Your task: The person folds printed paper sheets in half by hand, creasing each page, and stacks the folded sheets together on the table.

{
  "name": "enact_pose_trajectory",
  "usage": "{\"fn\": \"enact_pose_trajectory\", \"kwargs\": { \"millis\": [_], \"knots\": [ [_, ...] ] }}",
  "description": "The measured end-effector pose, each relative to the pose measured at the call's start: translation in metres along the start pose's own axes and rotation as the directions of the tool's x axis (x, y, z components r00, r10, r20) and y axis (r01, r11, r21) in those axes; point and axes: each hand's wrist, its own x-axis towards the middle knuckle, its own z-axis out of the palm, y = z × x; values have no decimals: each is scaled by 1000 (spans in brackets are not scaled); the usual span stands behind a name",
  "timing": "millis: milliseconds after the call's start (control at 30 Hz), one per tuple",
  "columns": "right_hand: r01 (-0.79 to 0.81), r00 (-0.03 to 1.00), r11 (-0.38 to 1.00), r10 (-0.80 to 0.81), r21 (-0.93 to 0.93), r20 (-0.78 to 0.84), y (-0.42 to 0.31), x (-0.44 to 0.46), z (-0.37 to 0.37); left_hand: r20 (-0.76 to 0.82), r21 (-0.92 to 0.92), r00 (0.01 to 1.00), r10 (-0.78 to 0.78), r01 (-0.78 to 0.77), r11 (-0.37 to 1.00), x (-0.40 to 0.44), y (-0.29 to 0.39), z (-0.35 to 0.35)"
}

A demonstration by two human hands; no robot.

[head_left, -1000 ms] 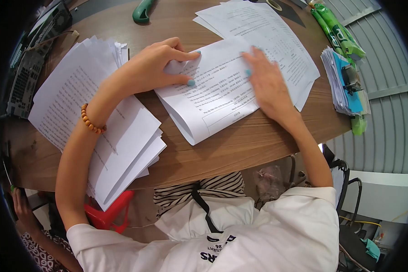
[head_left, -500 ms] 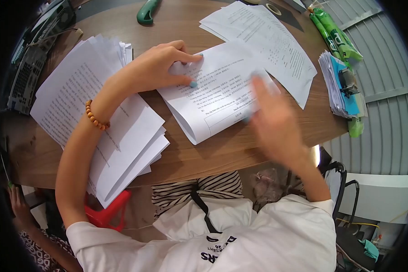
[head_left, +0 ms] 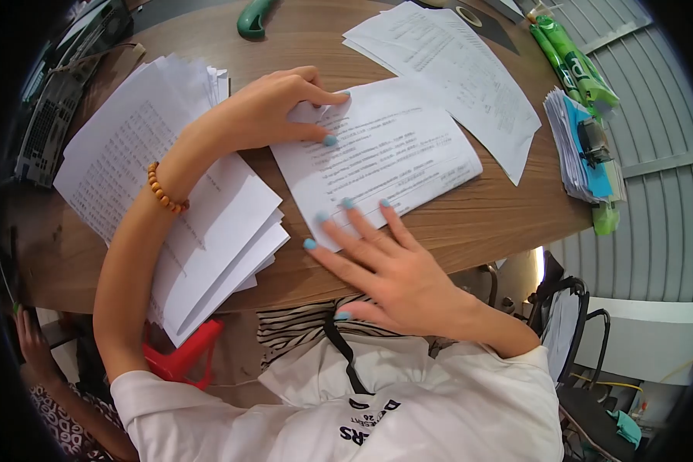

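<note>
A folded printed sheet (head_left: 385, 146) lies on the wooden desk in front of me, its near edge now flat. My left hand (head_left: 289, 108) rests on the sheet's upper left part, thumb and forefinger stretched apart on the paper and the other fingers partly curled. Along the near edge, my right hand (head_left: 393, 277) is spread wide, with several fingertips on or just over the fold. Under my left forearm is a stack of printed, folded papers (head_left: 231, 231). Further off to the right, more printed sheets (head_left: 470, 85) lie fanned out, close to the folded sheet.
A green handle-shaped object (head_left: 252, 19) and a tape roll (head_left: 468, 15) lie at the far side. Clipped papers (head_left: 574, 146) and green packages (head_left: 566, 58) stand at the right edge. Another person's hand (head_left: 31, 339) shows at lower left, near a red stool (head_left: 183, 358).
My right hand has swept from the sheet's right end to its near left corner, fingers spread. The curled near edge is now pressed flat. My left hand stays in place.
</note>
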Motion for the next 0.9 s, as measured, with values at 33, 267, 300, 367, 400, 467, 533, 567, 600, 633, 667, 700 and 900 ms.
{"fn": "enact_pose_trajectory", "kwargs": {
  "millis": [33, 267, 300, 367, 400, 467, 533, 567, 600, 633, 667, 700, 900],
  "knots": [
    [-87, 996, 995, 86, 41, 16, 2, -6, -5, -3, -16, 1000, 23, -23, 1000, -1, -1, 0],
    [-356, 935, 934, 355, 19, 17, 31, -39, -33, -4, -1, 1000, -15, 15, 1000, 0, 0, 1],
    [-408, 912, 906, 409, -113, -12, 38, -42, -33, 16, 7, 999, -28, 28, 1000, 0, 1, 1],
    [-467, 884, 883, 466, -41, -33, 49, -48, -35, 27, 18, 999, -42, 41, 999, 0, 1, 0],
    [-524, 849, 851, 526, 35, -51, 54, -50, -36, 26, 23, 999, -32, 32, 999, 0, 1, 0],
    [-521, 851, 852, 514, -47, -108, 64, -55, -36, 10, 32, 1000, -24, 23, 999, 0, 0, 1],
    [-608, 794, 756, 571, -243, -210, 82, -59, -36, 18, 9, 1000, -9, 8, 1000, 0, 0, 0],
    [-613, 790, 699, 541, -368, -288, 94, -63, -32, 6, 17, 1000, -5, 5, 1000, 0, 0, -1],
    [-610, 792, 698, 533, -374, -297, 100, -63, -35, 20, -1, 1000, 2, -2, 1000, -1, 0, -1],
    [-539, 842, 734, 448, -413, -302, 105, -61, -40, 34, -18, 999, 10, -9, 1000, -1, -1, -3],
    [-463, 884, 763, 358, -452, -301, 109, -58, -44, 24, -10, 1000, 13, -12, 1000, -1, -3, -5],
    [-459, 885, 762, 350, -457, -305, 111, -53, -50, 38, -47, 999, 22, -21, 999, 0, -4, -5],
    [23, 998, 948, -40, -319, -45, 108, -36, -57, 73, -129, 995, 61, -51, 990, -1, -7, -8]
  ]
}}
